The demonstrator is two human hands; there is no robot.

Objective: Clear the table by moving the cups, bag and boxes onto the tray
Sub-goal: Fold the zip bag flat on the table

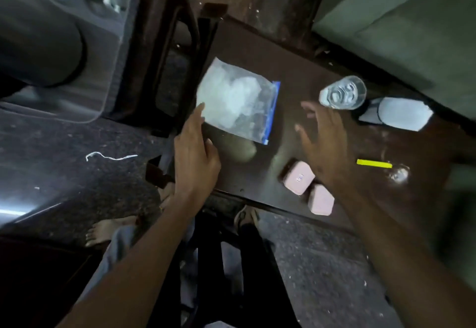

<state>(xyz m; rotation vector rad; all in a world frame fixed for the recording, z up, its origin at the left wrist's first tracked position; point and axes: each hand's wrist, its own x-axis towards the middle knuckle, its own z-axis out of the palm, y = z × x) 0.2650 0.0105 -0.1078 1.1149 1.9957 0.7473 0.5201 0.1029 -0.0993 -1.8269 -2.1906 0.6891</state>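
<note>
On a dark wooden table (257, 52), a clear zip bag (238, 101) with a blue seal was touched at its near corner by the left hand (195, 155), index finger extended and nothing gripped. To its right, the right hand (327, 147) was held above the tabletop with fingers spread apart and empty. Just beyond that hand's fingertips lay a clear cup (343, 92) on its side. Two pink boxes (298, 181) were seen side by side beneath its wrist, and a yellow stick (374, 164) lay further right.
</note>
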